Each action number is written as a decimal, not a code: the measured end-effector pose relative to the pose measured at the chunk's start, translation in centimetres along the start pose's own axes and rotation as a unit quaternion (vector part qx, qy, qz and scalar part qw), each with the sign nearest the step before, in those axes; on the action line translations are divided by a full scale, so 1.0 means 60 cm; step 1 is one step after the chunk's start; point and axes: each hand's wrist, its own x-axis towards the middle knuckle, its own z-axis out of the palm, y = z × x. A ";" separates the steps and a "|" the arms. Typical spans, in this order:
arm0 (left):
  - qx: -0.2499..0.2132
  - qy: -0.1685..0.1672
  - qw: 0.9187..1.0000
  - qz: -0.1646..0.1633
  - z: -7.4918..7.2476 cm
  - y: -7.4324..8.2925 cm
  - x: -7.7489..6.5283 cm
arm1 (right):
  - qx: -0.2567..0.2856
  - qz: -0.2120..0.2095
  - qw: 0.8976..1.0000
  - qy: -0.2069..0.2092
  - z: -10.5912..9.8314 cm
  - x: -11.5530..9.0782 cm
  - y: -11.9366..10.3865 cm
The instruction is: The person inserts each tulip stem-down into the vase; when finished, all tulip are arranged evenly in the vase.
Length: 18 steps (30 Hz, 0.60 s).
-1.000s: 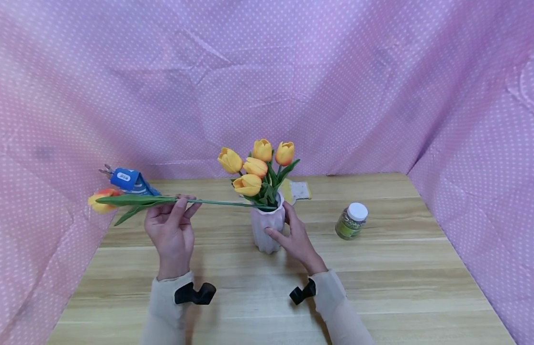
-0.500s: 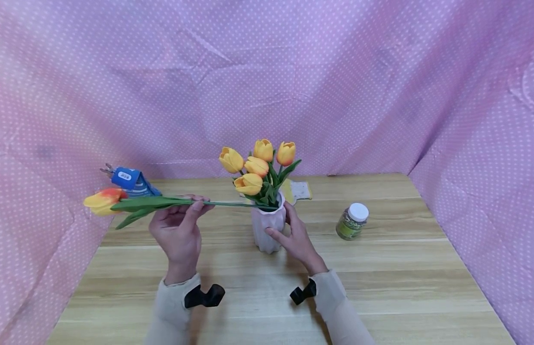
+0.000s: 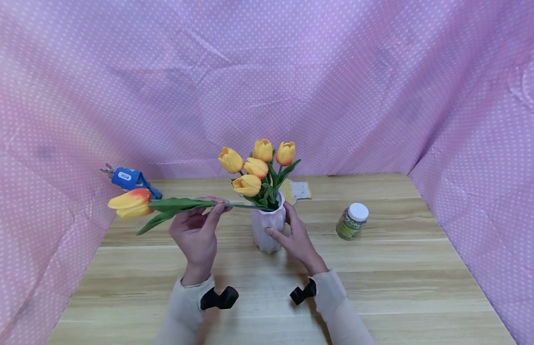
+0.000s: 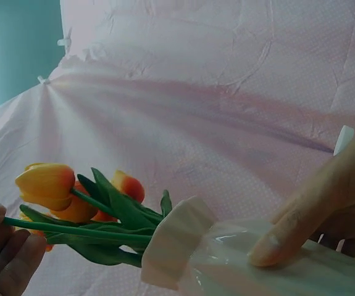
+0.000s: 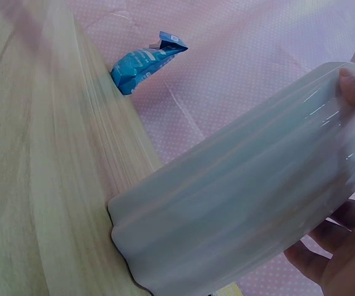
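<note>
In the head view my left hand [image 3: 198, 239] pinches the green stem of a yellow-and-red tulip [image 3: 130, 203]. This tulip lies nearly level, its bloom to the left. Its stem [image 4: 91, 232] runs into the mouth of a white fluted vase [image 3: 263, 230], where the tip is hidden. Several yellow-orange tulips [image 3: 247, 185] with green leaves stand in the vase. My right hand [image 3: 298, 242] holds the vase from the right, thumb on the front and fingers behind. The right wrist view shows the vase's ribbed side [image 5: 226, 185] and its base on the table.
A clear jar [image 3: 351, 223] with a white lid stands on the wooden table [image 3: 400, 282] to the right. At the back left lies a blue packet [image 3: 130, 179]. Behind the vase is a flat yellow-and-white piece [image 3: 300, 190]. A pink dotted curtain [image 3: 267, 72] hangs around the back and sides.
My left hand has moved right toward the vase, carrying the tulip, and less bare stem shows between fingers and vase rim. My right hand and the vase have stayed in place.
</note>
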 end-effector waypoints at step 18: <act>0.089 -0.016 0.995 0.031 0.025 -0.015 -0.017 | 0.004 0.001 1.000 0.000 0.000 0.001 0.001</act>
